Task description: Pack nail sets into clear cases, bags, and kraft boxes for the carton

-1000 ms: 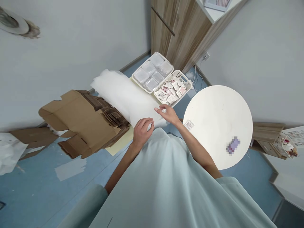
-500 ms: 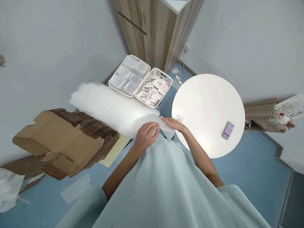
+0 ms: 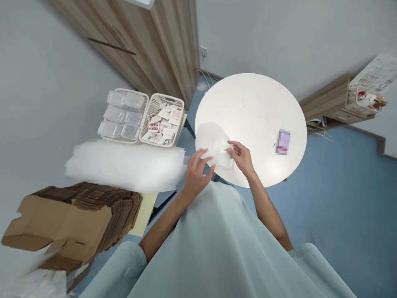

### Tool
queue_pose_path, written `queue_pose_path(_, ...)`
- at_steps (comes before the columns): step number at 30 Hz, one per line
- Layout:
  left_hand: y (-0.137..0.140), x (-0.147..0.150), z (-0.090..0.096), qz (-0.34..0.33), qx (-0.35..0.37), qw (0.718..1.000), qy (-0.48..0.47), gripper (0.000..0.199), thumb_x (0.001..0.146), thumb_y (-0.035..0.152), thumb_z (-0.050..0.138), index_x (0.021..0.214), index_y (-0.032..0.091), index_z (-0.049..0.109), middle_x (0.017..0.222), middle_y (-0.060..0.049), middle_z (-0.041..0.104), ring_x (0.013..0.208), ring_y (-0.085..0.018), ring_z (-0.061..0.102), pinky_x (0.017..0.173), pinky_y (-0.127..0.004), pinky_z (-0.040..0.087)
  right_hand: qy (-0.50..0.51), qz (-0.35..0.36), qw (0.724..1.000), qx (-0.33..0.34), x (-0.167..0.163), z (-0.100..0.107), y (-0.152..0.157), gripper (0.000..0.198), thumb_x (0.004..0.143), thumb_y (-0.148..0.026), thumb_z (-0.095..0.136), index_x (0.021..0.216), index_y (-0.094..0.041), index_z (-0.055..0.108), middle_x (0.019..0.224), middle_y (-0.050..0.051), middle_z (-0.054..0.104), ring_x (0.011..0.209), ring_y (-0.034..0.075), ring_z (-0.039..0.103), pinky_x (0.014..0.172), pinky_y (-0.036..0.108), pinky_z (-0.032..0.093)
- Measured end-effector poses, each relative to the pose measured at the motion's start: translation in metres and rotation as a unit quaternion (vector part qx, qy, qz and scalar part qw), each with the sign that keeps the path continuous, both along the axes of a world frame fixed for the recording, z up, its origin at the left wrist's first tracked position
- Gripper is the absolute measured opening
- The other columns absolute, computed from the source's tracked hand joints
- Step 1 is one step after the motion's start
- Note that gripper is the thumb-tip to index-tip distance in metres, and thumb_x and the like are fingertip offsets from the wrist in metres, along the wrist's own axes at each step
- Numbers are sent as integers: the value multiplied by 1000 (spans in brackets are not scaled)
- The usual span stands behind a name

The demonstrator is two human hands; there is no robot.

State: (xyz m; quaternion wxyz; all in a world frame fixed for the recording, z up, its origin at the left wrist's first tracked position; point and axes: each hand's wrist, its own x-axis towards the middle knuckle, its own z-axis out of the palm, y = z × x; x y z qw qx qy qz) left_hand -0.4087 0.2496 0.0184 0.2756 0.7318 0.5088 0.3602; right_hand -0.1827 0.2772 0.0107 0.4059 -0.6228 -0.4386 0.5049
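Sheeting (image 3: 212, 138), white and filmy, lies over the round counter's (image 3: 263, 99) near left part, its edge pinched by the right hand's (image 3: 240, 157) fingers; the left hand's (image 3: 197, 174) are loosely spread at it, contact unclear. Positioning it seems in hand; the next move calls for a light touch. One basket (image 3: 144, 108) holds clear boxes (image 3: 116, 114), its neighbouring perforated basket (image 3: 159, 100) printed cards (image 3: 164, 124).

You have soft, even light, a glare spot on the round white tabletop (image 3: 251, 103), coarse pixels masking a purple oblong object (image 3: 283, 142), and stretched edges.
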Motion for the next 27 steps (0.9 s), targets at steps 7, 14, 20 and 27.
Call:
queue_pose_path(7, 36, 60, -32, 78, -401, 883, -232, 63, 90, 60, 75, 135, 18, 62, 139, -19, 69, 132, -33, 66, 112, -48, 53, 71, -124, 990, -4, 67, -15, -28, 75, 85, -58, 80, 148, -23, 59, 92, 1, 71, 90, 21, 69, 82, 35, 58)
queue_pose_path(14, 57, 109, -22, 16, -374, 890, -260, 41, 84, 51, 81, 108, 20, 73, 110, -8, 77, 101, -24, 73, 89, -37, 60, 125, -158, 977, -64, 110, -23, -46, 80, 80, -59, 85, 146, -21, 62, 106, 6, 80, 103, 26, 75, 97, 43, 60)
queue_pose_path(20, 76, 123, -29, -38, -329, 926, -182, 60, 89, 52, 77, 141, 25, 63, 104, -4, 69, 70, -14, 65, 56, -27, 55, 131, -186, 961, -159, 130, -35, -50, 74, 83, -61, 85, 140, -18, 66, 121, 13, 80, 114, 31, 76, 106, 49, 59)
queue_pose_path(27, 102, 118, -67, 40, -330, 942, -51, 77, 89, 43, 78, 157, 23, 48, 120, -11, 69, 97, -23, 70, 74, -34, 63, 159, -194, 961, -117, 122, -75, -39, 102, 79, -47, 88, 164, -21, 38, 123, 11, 79, 101, 27, 80, 97, 47, 65)
